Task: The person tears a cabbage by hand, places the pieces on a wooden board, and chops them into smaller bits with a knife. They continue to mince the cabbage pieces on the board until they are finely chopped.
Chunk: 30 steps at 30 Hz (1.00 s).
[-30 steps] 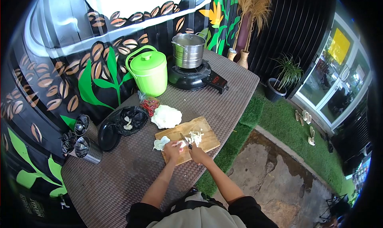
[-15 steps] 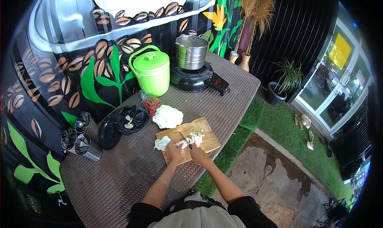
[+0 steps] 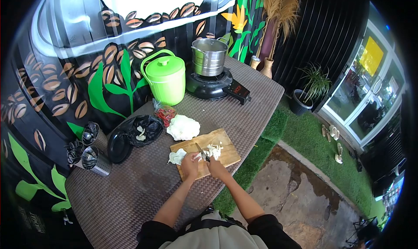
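My right hand [image 3: 216, 167] is closed round the handle of a knife [image 3: 200, 149], its blade pointing away over the wooden cutting board [image 3: 229, 154]. Fingers of my left hand [image 3: 190, 164] are bent and pinch a small pale piece of cabbage [image 3: 198, 156] beside the blade. To the right of the knife lies a small heap of chopped cabbage [image 3: 213, 151]. A loose pale cabbage leaf [image 3: 176, 156] rests at the board's left edge, next to my left hand. Just behind the board sits a large whitish head of cabbage [image 3: 183, 127].
Behind stand a green lidded bucket [image 3: 165, 77] and a steel pot [image 3: 209, 57] on a black stove [image 3: 209, 84]. Left are a bag of red chillies [image 3: 165, 114], a black plastic bag [image 3: 146, 129] with scraps, and metal cutlery holders [image 3: 99, 162]. The brown woven-pattern table [image 3: 143, 196] ends at right.
The knife blade has tilted up and left, showing more clearly above the board. My left hand has shifted very slightly, and less of the cabbage piece shows by its fingers.
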Available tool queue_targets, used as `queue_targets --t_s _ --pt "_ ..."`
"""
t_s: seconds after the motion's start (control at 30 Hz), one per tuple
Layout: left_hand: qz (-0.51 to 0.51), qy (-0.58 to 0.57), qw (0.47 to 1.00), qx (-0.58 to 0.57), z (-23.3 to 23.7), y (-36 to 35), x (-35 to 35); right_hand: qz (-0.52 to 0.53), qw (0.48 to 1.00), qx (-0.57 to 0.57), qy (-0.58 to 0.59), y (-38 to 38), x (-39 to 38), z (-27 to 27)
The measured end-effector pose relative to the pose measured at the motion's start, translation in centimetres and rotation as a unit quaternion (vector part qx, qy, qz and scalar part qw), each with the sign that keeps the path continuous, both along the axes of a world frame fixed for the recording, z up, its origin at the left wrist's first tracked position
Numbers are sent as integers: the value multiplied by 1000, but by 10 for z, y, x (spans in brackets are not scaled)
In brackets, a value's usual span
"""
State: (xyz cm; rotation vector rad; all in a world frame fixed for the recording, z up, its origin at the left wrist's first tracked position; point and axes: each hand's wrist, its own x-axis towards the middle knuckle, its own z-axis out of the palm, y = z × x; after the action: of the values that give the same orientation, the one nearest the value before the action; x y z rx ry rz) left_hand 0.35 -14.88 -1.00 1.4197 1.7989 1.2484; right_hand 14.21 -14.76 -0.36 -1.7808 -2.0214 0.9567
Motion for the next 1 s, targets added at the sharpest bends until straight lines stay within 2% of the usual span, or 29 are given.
queue_targets --t_s 0.03,0.1,0.2,0.27,0.33,0.4,0.53,0.77,0.87,1.0 --pt "1 1 1000 1 0 0 -3 16 1000 8 11 4 5 0" --pt "-54 125 983 127 -6 -2 -12 4 999 23 34 1 9 2" --pt "-94 184 967 149 -20 -5 -19 -17 996 47 73 -14 9 10" --pt "-102 171 966 161 -19 -9 -18 -26 994 55 91 -25 9 10" --pt "-110 160 966 172 -18 -11 -17 -13 998 5 56 -34 6 9" --pt "-106 191 956 197 -18 -11 -16 -10 999 0 42 -43 2 10" --pt "-93 180 960 195 -18 -8 -15 -35 999 9 0 -52 -8 21" --pt "-115 164 965 172 -11 -7 -17 -62 998 -21 -19 -55 -17 15" --pt "-111 142 969 167 -17 -5 -19 -59 998 7 -26 -49 -18 -9" --pt "-106 144 971 158 -17 -7 -19 -46 998 -31 -29 -30 -22 12"
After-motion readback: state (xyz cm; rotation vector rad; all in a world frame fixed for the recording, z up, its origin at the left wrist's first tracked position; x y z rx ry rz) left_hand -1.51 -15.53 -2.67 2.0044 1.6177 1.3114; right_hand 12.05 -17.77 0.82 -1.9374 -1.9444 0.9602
